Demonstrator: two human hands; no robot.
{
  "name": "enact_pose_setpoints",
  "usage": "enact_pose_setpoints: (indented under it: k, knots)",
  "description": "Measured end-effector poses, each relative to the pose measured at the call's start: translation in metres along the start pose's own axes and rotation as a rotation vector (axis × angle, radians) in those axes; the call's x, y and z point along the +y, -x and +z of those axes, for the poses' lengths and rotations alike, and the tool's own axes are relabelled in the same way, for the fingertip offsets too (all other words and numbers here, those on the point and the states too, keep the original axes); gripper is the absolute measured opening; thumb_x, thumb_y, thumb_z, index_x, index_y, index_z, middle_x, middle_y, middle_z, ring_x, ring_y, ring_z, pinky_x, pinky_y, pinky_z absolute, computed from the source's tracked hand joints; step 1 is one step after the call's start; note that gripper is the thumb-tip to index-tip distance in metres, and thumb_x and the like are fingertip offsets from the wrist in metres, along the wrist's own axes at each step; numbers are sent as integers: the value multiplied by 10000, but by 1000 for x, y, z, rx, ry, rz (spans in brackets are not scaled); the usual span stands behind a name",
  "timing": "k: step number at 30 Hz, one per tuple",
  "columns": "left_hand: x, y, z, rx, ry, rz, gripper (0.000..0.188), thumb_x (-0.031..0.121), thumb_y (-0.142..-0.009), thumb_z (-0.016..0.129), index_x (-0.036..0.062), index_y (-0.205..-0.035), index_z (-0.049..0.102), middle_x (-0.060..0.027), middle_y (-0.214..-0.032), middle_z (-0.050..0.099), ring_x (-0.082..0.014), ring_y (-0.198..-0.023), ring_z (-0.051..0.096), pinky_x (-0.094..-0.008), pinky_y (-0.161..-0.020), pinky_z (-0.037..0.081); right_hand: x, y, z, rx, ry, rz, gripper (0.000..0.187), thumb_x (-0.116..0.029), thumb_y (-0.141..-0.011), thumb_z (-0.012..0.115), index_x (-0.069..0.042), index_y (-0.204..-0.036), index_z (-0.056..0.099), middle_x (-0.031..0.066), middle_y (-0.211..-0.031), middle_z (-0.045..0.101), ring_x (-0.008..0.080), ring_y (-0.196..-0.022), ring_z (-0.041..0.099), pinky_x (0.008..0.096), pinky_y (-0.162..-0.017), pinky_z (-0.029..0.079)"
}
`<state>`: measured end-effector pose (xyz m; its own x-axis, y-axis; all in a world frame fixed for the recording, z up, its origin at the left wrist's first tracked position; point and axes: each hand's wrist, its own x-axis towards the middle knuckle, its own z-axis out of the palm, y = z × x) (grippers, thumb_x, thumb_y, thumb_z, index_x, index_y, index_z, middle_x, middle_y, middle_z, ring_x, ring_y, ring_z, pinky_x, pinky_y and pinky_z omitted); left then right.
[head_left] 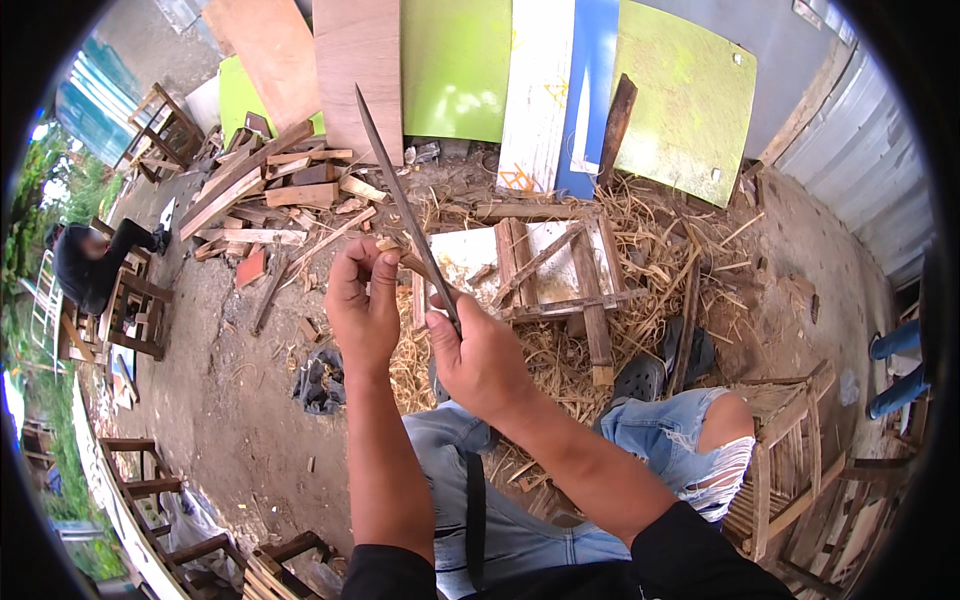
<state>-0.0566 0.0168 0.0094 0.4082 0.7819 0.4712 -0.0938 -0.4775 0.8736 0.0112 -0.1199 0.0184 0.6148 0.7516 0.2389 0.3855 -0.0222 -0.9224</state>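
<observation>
Head view: fingers of the right hand (472, 358) were clenched around a long dark blade (396, 188); the left hand's (362, 308) pinched a small wood piece (411, 263), near the wooden frame's (522, 262) left side. Keeping fingertips beyond the edge appeared advisable. Shavings (655, 225) flanked the frame.

The long blade (403, 200) is dark grey, the small wooden piece (412, 263) tan. Faded blue jeans (448, 480) show white frayed threads (725, 480); the sleeve (690, 555) is plain black. A lime-green panel (455, 75), a white panel (538, 90) with orange scrawls (520, 179), a blue panel (599, 50), a pinkish-brown panel (358, 70). The shavings (655, 228) are straw yellow, the crumpled bundle (320, 382) black
</observation>
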Motion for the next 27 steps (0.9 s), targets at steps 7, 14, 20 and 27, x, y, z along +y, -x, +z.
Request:
enact_pose_setpoints:
  k: [7, 14, 20, 27]
  knots:
    - [1, -1, -4, -26, 21, -12, 68, 54, -973, 643, 21, -1023, 611, 14, -948, 630, -52, -875, 531, -204, -795, 428, -5, -12, -19, -140, 31, 17, 300, -258, -993, 546, 41, -972, 560, 252, -704, 633, 457, -680, 645, 508, -590, 504]
    - [4, -1, -3, -27, 54, -15, 70, 69, -973, 649, 22, -1009, 610, 30, -916, 608, -41, -838, 500, -188, -751, 396, -7, -9, -17, -109, 0, -31, 323, -252, -983, 558, 67, -931, 548, 281, -694, 630, 468, -683, 647, 527, -602, 506]
    - [7, -5, -3, 12, -42, -17, 83, 93, -976, 653, 28, -957, 606, 39, -876, 583, -40, -810, 474, -191, -722, 392, -7, -13, -24, -211, 181, 104, 299, -246, -980, 563, 51, -946, 565, 274, -716, 639, 467, -704, 651, 529, -625, 513]
    - [8, -5, 2, 22, -16, -2, 108, 103, -960, 677, 17, -937, 616, 54, -803, 547, -46, -728, 442, -201, -643, 382, -4, -12, -26, -247, 156, 175, 266, -230, -973, 581, 34, -952, 608, 253, -704, 640, 456, -691, 650, 494, -589, 493]
